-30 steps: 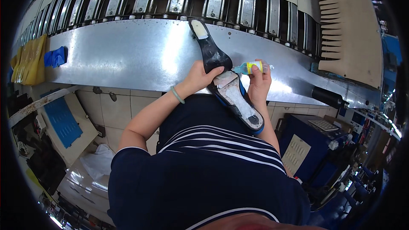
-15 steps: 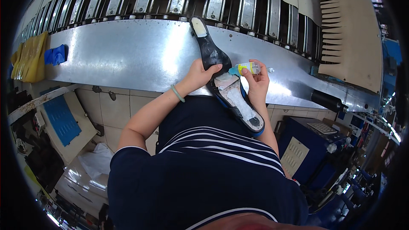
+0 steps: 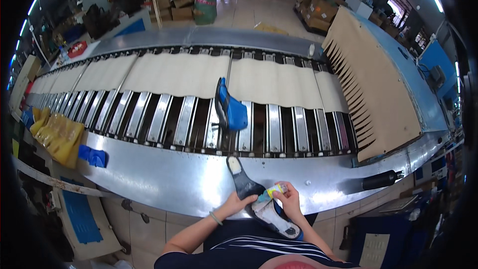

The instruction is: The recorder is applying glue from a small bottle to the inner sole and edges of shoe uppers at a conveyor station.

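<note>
My left hand is closed on a black shoe sole, its thumb on top. The sole's narrow end, with a pale patch, points away over the metal ledge. Below it lies a shoe bottom with a whitish, patchy surface and blue at its edge, close to my body. Whether the two pieces are joined is hidden by my hand. My right hand grips a small squeeze bottle with a yellow label, tilted so its blue-green tip is between the pieces.
Beyond the ledge runs a slatted conveyor with cream cloth. A black strapped shoe on a blue last stands on it. Blue pieces and yellow plastic lie left. Right are a fringed tan cover and a black cylinder.
The view has tipped up, showing more of the conveyor and the room. Both hands keep their hold; the bottle is tilted more, and a small clear cap-like piece beside my right hand no longer shows.
</note>
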